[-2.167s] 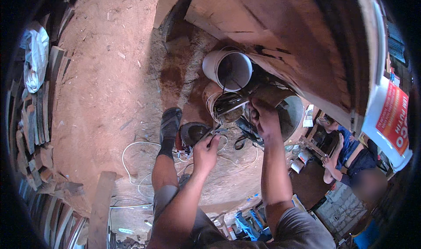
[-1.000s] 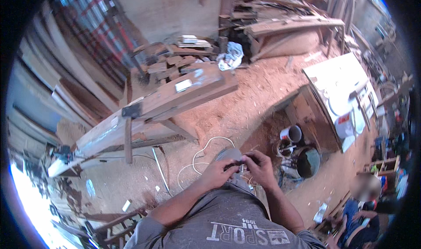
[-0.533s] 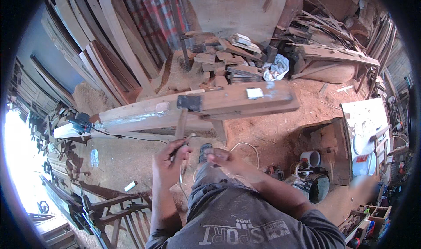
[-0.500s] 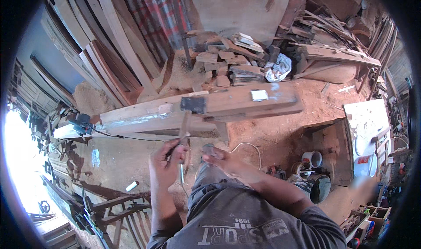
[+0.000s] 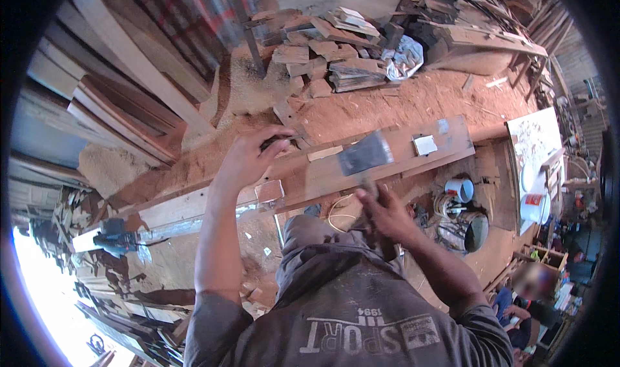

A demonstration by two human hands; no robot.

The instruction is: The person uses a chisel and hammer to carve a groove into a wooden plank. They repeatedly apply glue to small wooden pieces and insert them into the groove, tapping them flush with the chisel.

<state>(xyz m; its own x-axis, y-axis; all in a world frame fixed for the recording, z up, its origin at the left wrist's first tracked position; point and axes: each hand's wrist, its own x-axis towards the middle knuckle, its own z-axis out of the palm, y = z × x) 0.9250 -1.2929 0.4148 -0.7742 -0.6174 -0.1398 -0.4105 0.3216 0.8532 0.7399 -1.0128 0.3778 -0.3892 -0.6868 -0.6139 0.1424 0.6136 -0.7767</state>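
Note:
My right hand (image 5: 389, 217) is closed round the handle of a tool with a broad, flat, dark head (image 5: 365, 154). Motion blur hides the tool's exact kind. Its head shows over the long wooden beam (image 5: 316, 181), to the left of a white block (image 5: 425, 145). My left hand (image 5: 256, 152) is at the beam's far edge, fingers curved and thumb apart, with a dark gap between them and nothing plainly held. Nearer me, a pale pinkish block (image 5: 269, 191) sits on the beam. Beyond my left hand lies a greyish piece of wood (image 5: 287, 116).
A dark power tool (image 5: 115, 238) rests at the beam's left end. Behind the beam are stacked offcuts (image 5: 316, 60) and a sawdust heap (image 5: 116, 165). Buckets (image 5: 460, 190) stand right of me, near a white-topped table (image 5: 535, 137). Another person (image 5: 520, 322) is at lower right.
The dark-headed tool has passed from my left hand to my right and moved rightward along the beam. My left hand has reached out to the beam's far edge. The view has shifted.

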